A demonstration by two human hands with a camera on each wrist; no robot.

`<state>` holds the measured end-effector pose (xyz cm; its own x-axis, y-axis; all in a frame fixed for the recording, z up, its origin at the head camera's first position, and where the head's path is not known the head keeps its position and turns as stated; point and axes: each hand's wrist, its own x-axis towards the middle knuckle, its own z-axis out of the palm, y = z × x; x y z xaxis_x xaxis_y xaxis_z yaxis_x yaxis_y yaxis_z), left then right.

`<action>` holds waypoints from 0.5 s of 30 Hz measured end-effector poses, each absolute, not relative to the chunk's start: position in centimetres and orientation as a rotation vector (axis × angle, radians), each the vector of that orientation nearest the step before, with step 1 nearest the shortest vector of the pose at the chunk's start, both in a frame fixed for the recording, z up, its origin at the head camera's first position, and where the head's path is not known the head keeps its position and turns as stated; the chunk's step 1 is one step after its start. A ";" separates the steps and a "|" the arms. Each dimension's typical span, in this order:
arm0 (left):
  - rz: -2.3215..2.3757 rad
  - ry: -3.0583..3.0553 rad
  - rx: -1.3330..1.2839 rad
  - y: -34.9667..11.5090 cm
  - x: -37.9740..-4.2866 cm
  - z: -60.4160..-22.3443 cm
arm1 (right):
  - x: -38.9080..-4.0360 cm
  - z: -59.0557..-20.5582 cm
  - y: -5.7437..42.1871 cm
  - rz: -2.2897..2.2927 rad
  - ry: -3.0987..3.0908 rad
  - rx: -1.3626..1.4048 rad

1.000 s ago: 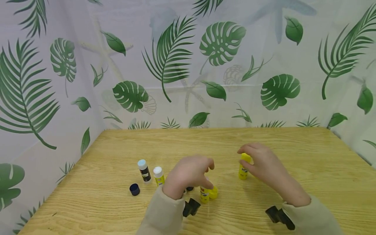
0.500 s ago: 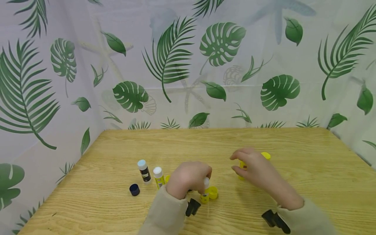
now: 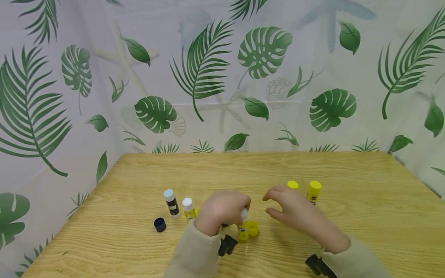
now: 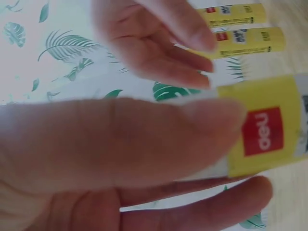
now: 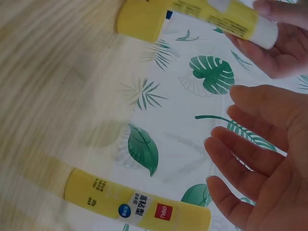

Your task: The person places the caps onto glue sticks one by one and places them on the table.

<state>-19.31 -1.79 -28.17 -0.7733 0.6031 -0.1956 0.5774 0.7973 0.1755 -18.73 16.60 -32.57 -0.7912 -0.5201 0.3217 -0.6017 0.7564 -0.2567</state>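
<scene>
My left hand (image 3: 222, 210) grips an upright yellow glue stick (image 3: 243, 231) by its white upper part. In the left wrist view the thumb lies across that stick, whose red deli label (image 4: 263, 131) shows. A yellow cap (image 3: 253, 228) stands right beside its base. To the right, my right hand (image 3: 295, 212) hovers with fingers spread and relaxed, holding nothing. Behind it stand two capped yellow glue sticks, one (image 3: 314, 189) in fuller view and the other (image 3: 292, 185) mostly hidden by the hand. The right wrist view has one yellow glue stick (image 5: 137, 199) beneath the fingers.
On the left of the wooden table (image 3: 104, 247) stand a black-labelled glue stick (image 3: 171, 203) with a pale blue top and a yellow one (image 3: 188, 208) with a white top. A dark blue cap (image 3: 160, 224) lies in front. Other small items are partly hidden behind the left hand.
My left hand has come down and taken hold of the glue stick by its white part. My right hand has drawn away leftward from the capped yellow glue sticks, uncovering more of them.
</scene>
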 end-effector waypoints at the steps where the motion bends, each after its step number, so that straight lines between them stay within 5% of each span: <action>1: 0.163 2.749 0.928 -1.9 -19.3 -28.0 | -18.7 -32.7 16.5 0.503 -2.731 0.892; 15: 0.286 2.785 0.965 -2.9 -19.1 -27.0 | -18.9 -33.5 15.4 0.566 -2.868 1.074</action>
<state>-19.06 -2.94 -27.00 -0.7729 0.6256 -0.1062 0.5908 0.7706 0.2390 -18.90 15.40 -33.52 -0.7619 -0.6300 0.1503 -0.6399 0.6962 -0.3253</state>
